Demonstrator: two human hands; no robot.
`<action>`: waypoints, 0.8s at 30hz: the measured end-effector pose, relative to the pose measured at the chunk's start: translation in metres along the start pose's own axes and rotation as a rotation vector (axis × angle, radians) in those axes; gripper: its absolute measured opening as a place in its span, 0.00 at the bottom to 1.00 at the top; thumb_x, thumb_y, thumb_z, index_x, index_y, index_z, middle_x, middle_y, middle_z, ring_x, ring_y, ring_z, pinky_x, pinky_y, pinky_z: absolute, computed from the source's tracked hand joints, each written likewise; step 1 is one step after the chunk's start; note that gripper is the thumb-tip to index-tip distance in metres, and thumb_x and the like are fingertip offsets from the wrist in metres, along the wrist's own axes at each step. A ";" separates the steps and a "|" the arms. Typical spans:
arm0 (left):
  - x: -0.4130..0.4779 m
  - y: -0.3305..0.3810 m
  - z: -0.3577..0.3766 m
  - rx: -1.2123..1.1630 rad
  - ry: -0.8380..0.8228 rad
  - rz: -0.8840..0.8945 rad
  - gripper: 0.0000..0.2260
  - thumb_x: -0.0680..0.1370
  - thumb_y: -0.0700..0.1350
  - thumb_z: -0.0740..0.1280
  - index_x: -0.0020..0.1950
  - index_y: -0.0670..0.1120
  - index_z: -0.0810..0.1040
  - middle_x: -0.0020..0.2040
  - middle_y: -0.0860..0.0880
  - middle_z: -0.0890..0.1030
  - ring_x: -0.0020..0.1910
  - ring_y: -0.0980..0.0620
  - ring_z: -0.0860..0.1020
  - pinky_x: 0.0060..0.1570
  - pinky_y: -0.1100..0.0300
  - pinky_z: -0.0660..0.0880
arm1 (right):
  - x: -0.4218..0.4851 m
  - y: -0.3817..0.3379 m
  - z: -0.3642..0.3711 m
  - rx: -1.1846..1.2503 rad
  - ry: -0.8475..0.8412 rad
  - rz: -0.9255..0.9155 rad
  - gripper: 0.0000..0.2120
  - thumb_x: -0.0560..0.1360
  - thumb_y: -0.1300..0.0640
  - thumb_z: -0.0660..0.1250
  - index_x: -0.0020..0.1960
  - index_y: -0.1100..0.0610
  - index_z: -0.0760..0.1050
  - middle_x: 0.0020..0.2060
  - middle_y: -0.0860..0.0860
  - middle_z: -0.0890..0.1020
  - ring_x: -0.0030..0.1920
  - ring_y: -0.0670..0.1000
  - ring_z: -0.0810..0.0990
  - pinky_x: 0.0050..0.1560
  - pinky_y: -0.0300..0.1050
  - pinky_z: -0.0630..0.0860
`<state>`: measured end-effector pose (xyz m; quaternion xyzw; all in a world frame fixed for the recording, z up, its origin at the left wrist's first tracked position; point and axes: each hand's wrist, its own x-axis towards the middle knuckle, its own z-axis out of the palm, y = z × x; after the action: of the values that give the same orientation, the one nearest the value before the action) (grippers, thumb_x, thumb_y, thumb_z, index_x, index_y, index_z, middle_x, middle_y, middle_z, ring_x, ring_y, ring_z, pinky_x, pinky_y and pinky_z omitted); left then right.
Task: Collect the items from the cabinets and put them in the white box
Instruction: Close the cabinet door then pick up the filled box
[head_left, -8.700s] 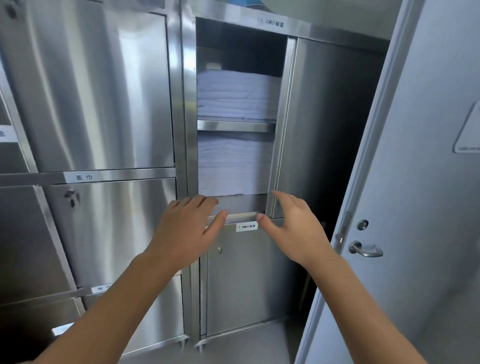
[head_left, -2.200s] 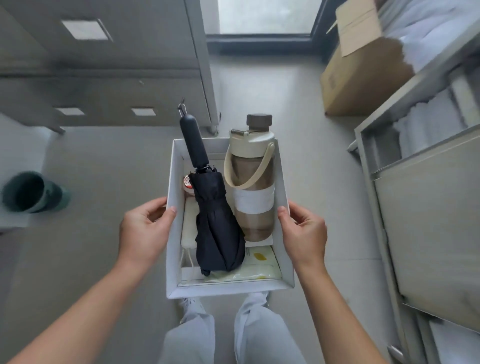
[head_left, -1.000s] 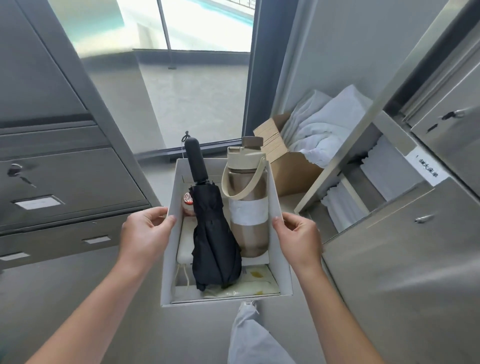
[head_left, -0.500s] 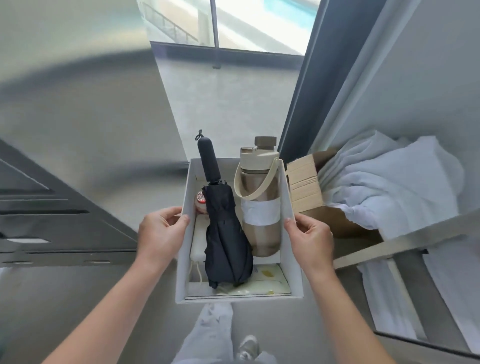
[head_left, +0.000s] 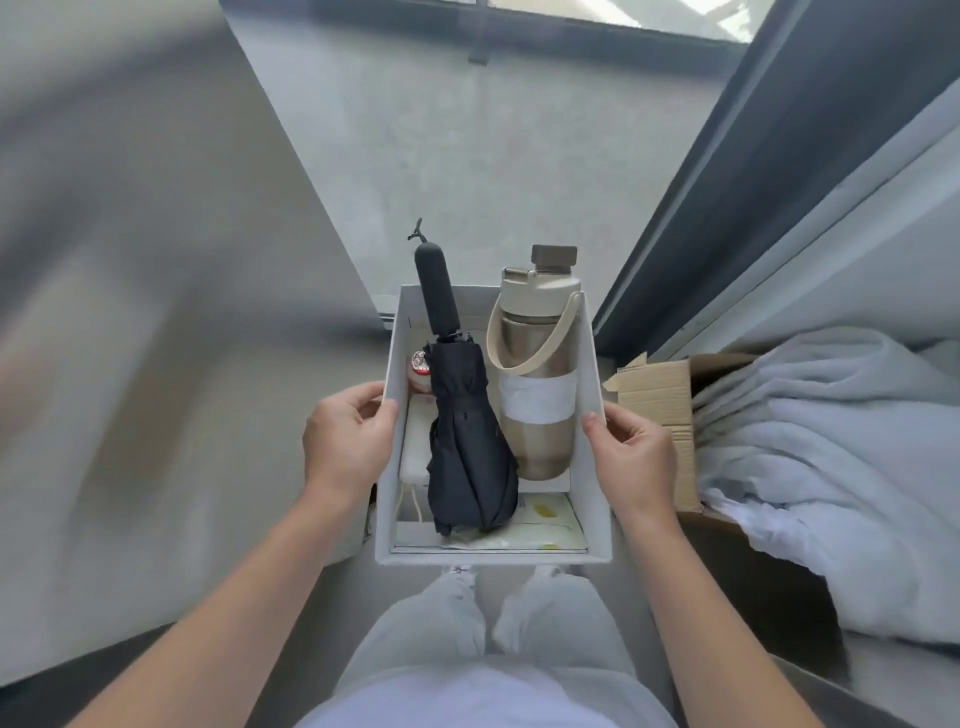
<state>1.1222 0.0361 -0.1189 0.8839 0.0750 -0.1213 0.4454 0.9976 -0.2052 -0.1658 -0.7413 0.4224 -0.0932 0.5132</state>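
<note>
**Box held at both side walls, load lying 12 to 6**

I hold the white box in front of my waist. My left hand clamps its 9 o'clock wall and my right hand its 3 o'clock wall, thumbs hooked over the rim and fingers curled on the outside. The box lies straight between them, its long axis running from 6 at my body to 12 ahead, so neither hand is nearer.

Inside it, the black umbrella and the beige bottle lie side by side along that same axis, with the handle and the cap poking past the rim at 12. A white slab and a small red-topped thing sit at 9 of the umbrella. A flat packet lies under them at the 6 end.

As I judge it, any tip towards 12 would let the two tall items slide out, so the box should stay level.

Against half a second ago my grip and the load are unchanged. My view has dropped, so my legs show below the box, and the cardboard carton of pale linen now sits just beside my right hand at 3.
</note>
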 end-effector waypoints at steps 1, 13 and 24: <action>0.008 0.003 0.009 -0.010 0.008 -0.017 0.09 0.77 0.44 0.69 0.56 0.50 0.84 0.44 0.56 0.85 0.48 0.55 0.83 0.52 0.58 0.78 | 0.015 -0.001 0.002 0.002 -0.016 0.004 0.15 0.79 0.50 0.72 0.63 0.52 0.84 0.44 0.29 0.81 0.48 0.34 0.81 0.58 0.49 0.83; 0.063 -0.040 0.122 0.015 0.181 -0.249 0.09 0.77 0.43 0.68 0.55 0.48 0.84 0.44 0.62 0.83 0.48 0.61 0.82 0.57 0.53 0.79 | 0.156 0.054 0.044 -0.053 -0.245 0.000 0.10 0.79 0.54 0.70 0.57 0.49 0.87 0.39 0.32 0.85 0.43 0.38 0.83 0.48 0.45 0.81; 0.115 -0.140 0.200 0.008 0.092 -0.385 0.13 0.78 0.43 0.66 0.61 0.47 0.82 0.56 0.54 0.84 0.57 0.58 0.81 0.63 0.51 0.76 | 0.201 0.162 0.110 -0.105 -0.292 0.143 0.11 0.78 0.50 0.69 0.55 0.52 0.87 0.42 0.36 0.86 0.43 0.39 0.83 0.45 0.40 0.78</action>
<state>1.1694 -0.0389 -0.3737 0.8596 0.2623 -0.1640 0.4067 1.1004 -0.2939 -0.4115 -0.7406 0.3994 0.0743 0.5352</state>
